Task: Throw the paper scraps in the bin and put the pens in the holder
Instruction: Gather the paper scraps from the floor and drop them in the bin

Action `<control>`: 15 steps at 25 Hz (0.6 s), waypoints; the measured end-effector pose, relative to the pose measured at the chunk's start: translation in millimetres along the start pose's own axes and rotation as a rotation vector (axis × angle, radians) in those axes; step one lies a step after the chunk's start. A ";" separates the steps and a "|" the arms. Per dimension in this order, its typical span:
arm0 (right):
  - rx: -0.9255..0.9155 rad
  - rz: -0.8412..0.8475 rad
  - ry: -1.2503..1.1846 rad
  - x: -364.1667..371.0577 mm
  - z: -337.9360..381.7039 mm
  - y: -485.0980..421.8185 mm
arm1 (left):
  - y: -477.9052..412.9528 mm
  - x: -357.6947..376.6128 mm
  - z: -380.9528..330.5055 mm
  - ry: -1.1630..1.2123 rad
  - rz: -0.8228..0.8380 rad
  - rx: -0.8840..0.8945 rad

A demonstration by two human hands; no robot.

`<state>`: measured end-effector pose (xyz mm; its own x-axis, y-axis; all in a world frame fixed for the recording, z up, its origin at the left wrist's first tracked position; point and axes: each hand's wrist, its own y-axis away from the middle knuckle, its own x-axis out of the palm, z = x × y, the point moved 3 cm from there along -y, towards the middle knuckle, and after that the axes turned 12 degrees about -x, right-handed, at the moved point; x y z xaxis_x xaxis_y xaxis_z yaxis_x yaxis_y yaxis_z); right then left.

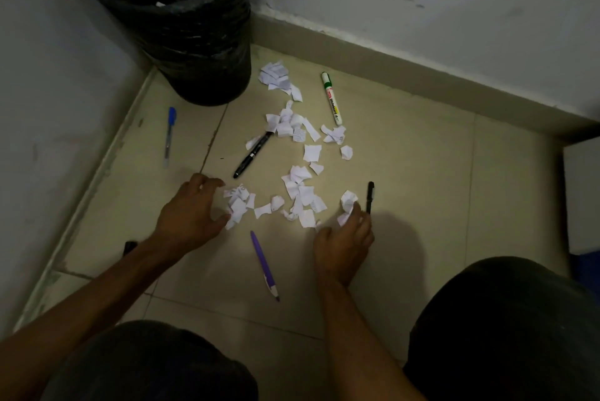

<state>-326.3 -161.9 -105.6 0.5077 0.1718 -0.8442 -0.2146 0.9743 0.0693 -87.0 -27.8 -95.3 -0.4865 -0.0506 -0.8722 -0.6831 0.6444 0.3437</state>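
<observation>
Several white paper scraps (300, 153) lie scattered on the tiled floor in front of a black bin (181, 27) lined with a black bag. My left hand (188, 212) is cupped with fingers apart against a clump of scraps (238, 204). My right hand (344, 241) pinches a crumpled scrap (347, 205). Pens lie around: a blue pen (169, 134), a black pen (251, 155), a green-capped whiteboard marker (331, 98), a small black pen (370, 196) beside my right hand, and a purple pen (264, 266) between my hands.
The bin stands in the corner where two white walls meet. A small dark object (130, 247) lies by my left forearm. A white and blue box (582, 199) sits at the right edge. My knees fill the bottom of the view. No pen holder shows.
</observation>
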 end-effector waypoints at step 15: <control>-0.378 0.557 0.183 31.6 67.8 -65.1 | -7.5 11.5 -9.6 -0.199 0.220 -0.030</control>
<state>-239.7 -209.9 -100.8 0.0962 0.5717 -0.8148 -0.6952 0.6245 0.3560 -92.7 -40.5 -104.5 -0.5099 0.2402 -0.8260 -0.5904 0.6006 0.5391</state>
